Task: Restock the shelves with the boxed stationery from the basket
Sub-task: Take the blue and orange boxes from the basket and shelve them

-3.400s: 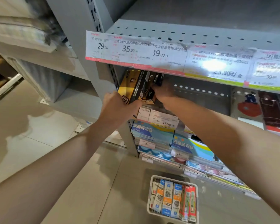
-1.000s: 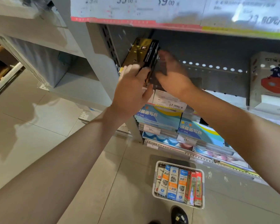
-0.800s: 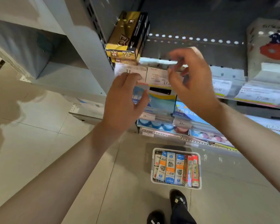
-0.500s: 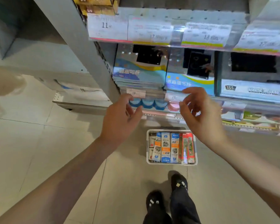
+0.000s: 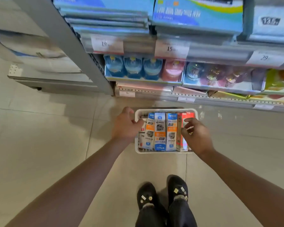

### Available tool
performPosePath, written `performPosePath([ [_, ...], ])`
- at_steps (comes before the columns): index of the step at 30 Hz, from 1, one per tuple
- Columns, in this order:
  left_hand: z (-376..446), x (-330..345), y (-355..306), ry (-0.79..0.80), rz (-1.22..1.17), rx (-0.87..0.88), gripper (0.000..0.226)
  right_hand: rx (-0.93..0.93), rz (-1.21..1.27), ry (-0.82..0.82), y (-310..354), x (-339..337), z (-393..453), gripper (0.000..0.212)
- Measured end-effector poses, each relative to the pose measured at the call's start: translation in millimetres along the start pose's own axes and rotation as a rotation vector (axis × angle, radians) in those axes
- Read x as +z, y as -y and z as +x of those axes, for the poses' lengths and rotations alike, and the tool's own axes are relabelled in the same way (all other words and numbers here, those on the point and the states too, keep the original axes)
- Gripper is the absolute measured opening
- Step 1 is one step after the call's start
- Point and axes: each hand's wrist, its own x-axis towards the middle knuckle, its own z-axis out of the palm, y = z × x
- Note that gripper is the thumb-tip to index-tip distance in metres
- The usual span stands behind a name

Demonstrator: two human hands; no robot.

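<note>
A white basket (image 5: 164, 110) stands on the tiled floor in front of the shelf unit. Several upright stationery boxes fill it: blue, orange and white ones (image 5: 160, 131) in the middle and red ones (image 5: 186, 116) at the right. My left hand (image 5: 125, 127) hovers at the basket's left rim, fingers loosely curled and holding nothing. Over the right side is my right hand (image 5: 196, 136), its bent fingertips at the red boxes; no grip shows. The hand hides the lower part of the red boxes.
The lower shelves (image 5: 218, 54) carry blue flat boxes, round blue and pink items and price tags (image 5: 107, 44). A grey upright post (image 5: 75, 46) stands at the left. My two black shoes (image 5: 162, 195) are just behind the basket on the beige tiles.
Both hands left the gold and black boxes on the upper shelf and dropped to the basket. The view tilted down from the shelf to the floor.
</note>
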Motion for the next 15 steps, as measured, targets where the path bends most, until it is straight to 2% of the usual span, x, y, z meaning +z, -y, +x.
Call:
performPosePath([
  [4,20.0,46.9,34.7,0.056,-0.010,-0.057,0.031,0.046,0.006,0.006,-36.2,44.7,21.8,0.028],
  [9,34.2,97.1,74.7,0.171,-0.175,-0.216,0.035,0.150,0.031,0.023,-67.2,94.0,41.4,0.037],
  [12,40.4,123.1,90.9,0.226,-0.237,-0.274,0.033,0.200,0.019,-0.001,-80.9,116.2,49.7,0.035],
  [15,42.4,146.1,99.9,0.283,-0.267,-0.295,0.042,0.254,0.037,-0.007,-88.1,135.0,54.5,0.034],
])
